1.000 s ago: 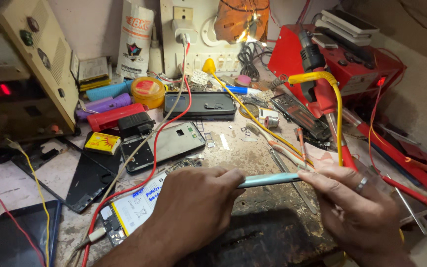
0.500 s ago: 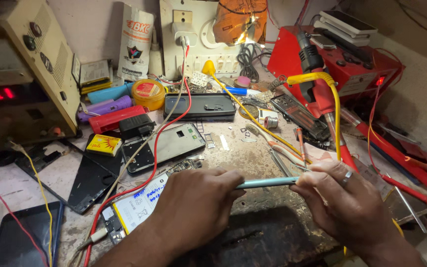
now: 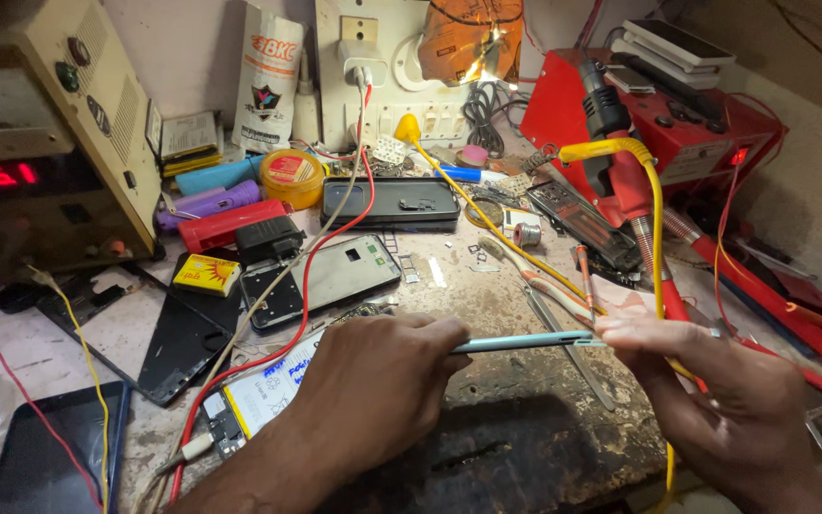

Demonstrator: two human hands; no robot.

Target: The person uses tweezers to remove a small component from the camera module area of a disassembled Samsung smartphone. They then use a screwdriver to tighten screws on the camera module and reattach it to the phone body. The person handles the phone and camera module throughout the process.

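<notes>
Pale-blue phone (image 3: 525,342): held edge-on above the tabletop's (image 3: 487,286) near edge.
Left hand (image 3: 382,381): fingers clamped on one end.
Right hand (image 3: 715,400): fingers pinch the other end.

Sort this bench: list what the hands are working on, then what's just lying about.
In hand:
left hand
right hand
thin light-blue phone frame, held edge-on between both

Lying about:
yellow round tin
black phone case
red cylinder
small yellow box
</notes>
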